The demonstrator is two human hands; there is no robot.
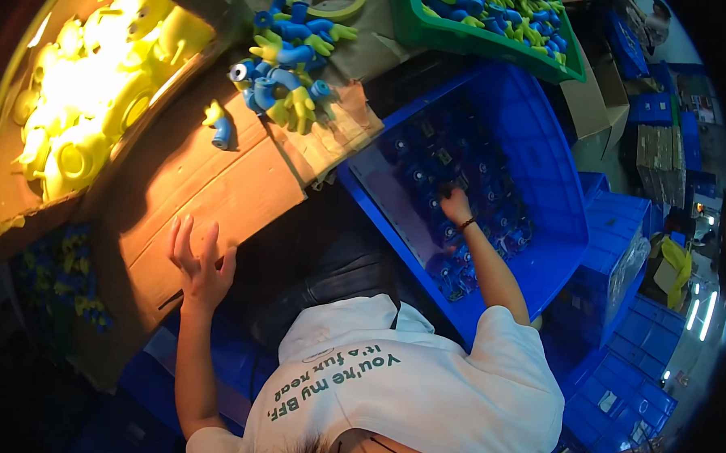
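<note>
My left hand (pixel 202 260) hovers at or rests on the edge of a cardboard sheet (pixel 176 239), fingers spread and holding nothing. My right hand (pixel 455 205) reaches down into a large blue plastic bin (pixel 537 145), its fingers curled together; what they hold, if anything, is hidden. Dark blue parts with small round light spots (pixel 418 176) lie in rows in that bin. On the cardboard, a single toy arm (pixel 219 129) with a blue sleeve and yellow-green hand lies apart from a heap of similar toy arms (pixel 289 69).
A brightly lit box of yellow plastic parts (pixel 93 93) stands at the left. A green crate (pixel 500 50) of toy arms sits at the far side, near a tape roll (pixel 328 2). More blue bins (pixel 614 237) are stacked at right; blue and yellow parts (pixel 65 274) lie lower left.
</note>
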